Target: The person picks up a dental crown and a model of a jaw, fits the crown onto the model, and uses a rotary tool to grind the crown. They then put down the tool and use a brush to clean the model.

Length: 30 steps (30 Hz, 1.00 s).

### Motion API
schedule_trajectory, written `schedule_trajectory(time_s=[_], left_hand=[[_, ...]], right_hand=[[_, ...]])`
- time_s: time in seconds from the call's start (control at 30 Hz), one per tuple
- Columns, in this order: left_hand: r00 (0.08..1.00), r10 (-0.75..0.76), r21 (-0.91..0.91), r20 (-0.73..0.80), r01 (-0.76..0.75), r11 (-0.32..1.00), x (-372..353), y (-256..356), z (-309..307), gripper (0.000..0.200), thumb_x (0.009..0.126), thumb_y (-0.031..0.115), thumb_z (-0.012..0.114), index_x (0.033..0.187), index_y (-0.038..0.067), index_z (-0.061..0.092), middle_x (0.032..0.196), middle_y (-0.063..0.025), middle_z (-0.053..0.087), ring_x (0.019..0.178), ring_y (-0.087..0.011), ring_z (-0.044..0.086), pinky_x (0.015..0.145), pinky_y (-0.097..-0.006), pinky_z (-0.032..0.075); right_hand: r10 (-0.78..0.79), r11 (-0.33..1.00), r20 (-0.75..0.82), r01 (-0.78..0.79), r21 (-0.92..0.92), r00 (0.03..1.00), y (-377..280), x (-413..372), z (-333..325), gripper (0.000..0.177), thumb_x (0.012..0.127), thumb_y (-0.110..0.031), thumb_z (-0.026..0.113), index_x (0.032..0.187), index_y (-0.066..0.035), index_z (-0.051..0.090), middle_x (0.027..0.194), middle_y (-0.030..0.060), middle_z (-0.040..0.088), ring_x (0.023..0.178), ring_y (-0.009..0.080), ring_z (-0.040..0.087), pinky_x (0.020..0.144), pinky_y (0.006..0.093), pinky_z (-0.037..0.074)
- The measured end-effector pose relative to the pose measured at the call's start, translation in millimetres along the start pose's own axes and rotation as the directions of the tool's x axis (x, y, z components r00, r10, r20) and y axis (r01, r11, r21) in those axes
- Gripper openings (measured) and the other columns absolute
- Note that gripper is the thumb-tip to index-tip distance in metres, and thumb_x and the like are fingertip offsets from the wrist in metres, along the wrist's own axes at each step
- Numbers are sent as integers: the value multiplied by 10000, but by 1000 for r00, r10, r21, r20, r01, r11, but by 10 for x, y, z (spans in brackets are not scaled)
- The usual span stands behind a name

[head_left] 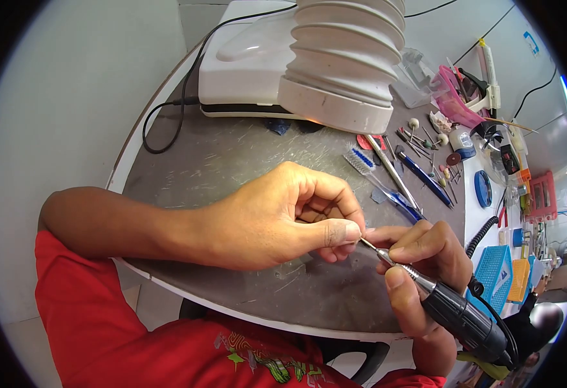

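Observation:
My right hand [433, 249] grips a black and silver rotary handpiece [468, 318], a cable running from its rear end. The handpiece's thin metal bit points up and left to the fingertips of my left hand [274, 216]. That hand is closed in a pinch, thumb against the fingers, and the bit's tip meets the pinch. Whatever sits between those fingertips is too small and covered to make out. Just beyond my hands lie a toothbrush [364, 165] with blue and white bristles, and a blue pen-like tool [424, 178].
A white ribbed suction hose [345, 61] hangs over the grey worktop [186, 161], before a white machine [251, 68]. Loose burs and a polishing disc [453, 158] lie at the right. Farther right stand a pink basket [455, 97] and a blue basket [492, 275].

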<state>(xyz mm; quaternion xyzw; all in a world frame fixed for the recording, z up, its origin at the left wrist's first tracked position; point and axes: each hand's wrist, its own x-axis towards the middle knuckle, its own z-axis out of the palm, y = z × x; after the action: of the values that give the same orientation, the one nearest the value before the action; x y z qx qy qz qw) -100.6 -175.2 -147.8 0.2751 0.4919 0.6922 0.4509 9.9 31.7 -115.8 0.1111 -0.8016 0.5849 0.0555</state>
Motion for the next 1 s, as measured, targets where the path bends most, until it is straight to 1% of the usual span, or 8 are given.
schedule_trajectory(time_s=[0.13,0.2,0.3,0.63,0.7,0.83,0.9,1.0], left_hand=[[1000,-2,4,5,2,1000,-8,7,6,199,980,144,625,1055,-40,621,935,-72,660,852,-100,634,798,-247,538],[1000,-15,33,9,15,999,-9,27,10,200,979,145,627,1054,-41,621,933,-71,659,851,-99,633,797,-246,537],[1000,-22,46,12,22,999,-7,7,7,202,978,147,630,1051,-41,623,930,-69,659,848,-96,629,795,-244,534],[1000,7,7,20,-7,1000,-8,-5,4,198,979,140,627,1055,-43,622,924,-71,657,845,-99,628,793,-253,534],[1000,0,0,9,0,1000,-7,-1,2,195,980,138,625,1056,-42,623,924,-71,658,846,-100,628,794,-254,535],[1000,10,-21,16,-9,1000,3,-15,-7,188,982,133,621,1061,-38,625,933,-72,659,852,-104,632,797,-256,539],[1000,15,-27,17,-14,1000,3,-18,-16,186,983,129,617,1070,-35,623,948,-74,660,868,-108,638,809,-258,543],[1000,30,-52,1,-30,998,3,-28,-15,182,987,119,606,1089,-32,619,978,-78,661,904,-117,648,835,-263,551]], right_hand=[[-36,999,33,37,-35,999,40,27,13,200,845,-118,663,936,-4,526,875,151,613,921,232,665,733,261,509],[-87,996,-88,87,-9,992,74,47,77,165,730,-35,701,847,32,606,755,130,650,820,266,731,733,323,556],[13,1000,-68,-11,19,998,28,59,84,165,729,-34,701,846,31,604,772,139,667,840,265,734,732,308,545],[-4,999,-32,5,41,999,19,53,33,179,735,-24,700,873,31,599,803,148,672,872,259,732,759,303,541],[33,999,-4,-33,33,999,9,31,22,205,834,-132,680,914,-5,541,868,142,624,915,227,661,758,276,506],[61,998,-9,-61,15,998,-27,47,42,201,834,-133,679,907,-7,540,846,128,613,912,226,661,749,277,506],[-22,998,-52,25,57,998,25,30,21,164,772,-13,687,889,21,577,818,142,654,905,284,721,800,328,539],[24,986,-86,-10,164,996,-54,-12,-26,172,821,-29,675,935,10,551,822,133,627,962,301,699,858,358,521]])
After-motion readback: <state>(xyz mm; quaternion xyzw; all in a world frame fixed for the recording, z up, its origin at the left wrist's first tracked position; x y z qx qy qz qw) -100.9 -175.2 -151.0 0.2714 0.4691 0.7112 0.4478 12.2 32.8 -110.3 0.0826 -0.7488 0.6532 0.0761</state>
